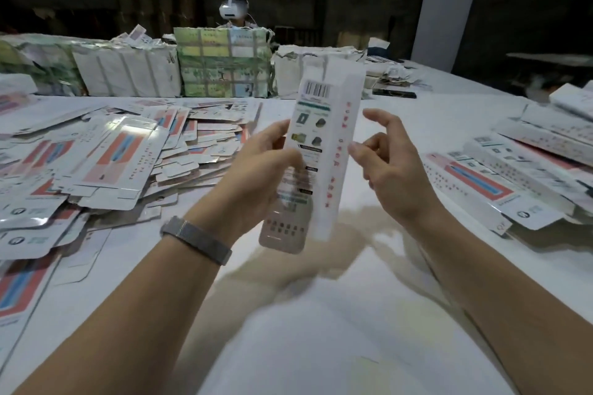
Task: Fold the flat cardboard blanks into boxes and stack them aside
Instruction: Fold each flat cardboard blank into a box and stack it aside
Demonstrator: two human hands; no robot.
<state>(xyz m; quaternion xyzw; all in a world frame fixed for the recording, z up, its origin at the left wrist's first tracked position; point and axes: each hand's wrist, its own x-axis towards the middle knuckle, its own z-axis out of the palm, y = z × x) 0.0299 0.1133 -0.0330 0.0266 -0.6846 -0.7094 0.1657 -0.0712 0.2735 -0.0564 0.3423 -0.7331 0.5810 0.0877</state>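
White table (321, 314) is seen in the head view. Flat blanks (106, 151) are heaped at left, folded boxes (513, 176) at right. One box (316, 151) is held upright by the left hand (256, 176), fingers curled round it; the right hand (391, 163) is just beside it, fingers apart and loosely bent.

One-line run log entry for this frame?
step: folding | left hand: grips tall white printed cardboard box, upright | right hand: beside box, contact unclear | flat blanks: left | folded boxes: right

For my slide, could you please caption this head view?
Left hand holds a half-folded box upright above the white table; right hand open beside it, between flat blanks and finished boxes.
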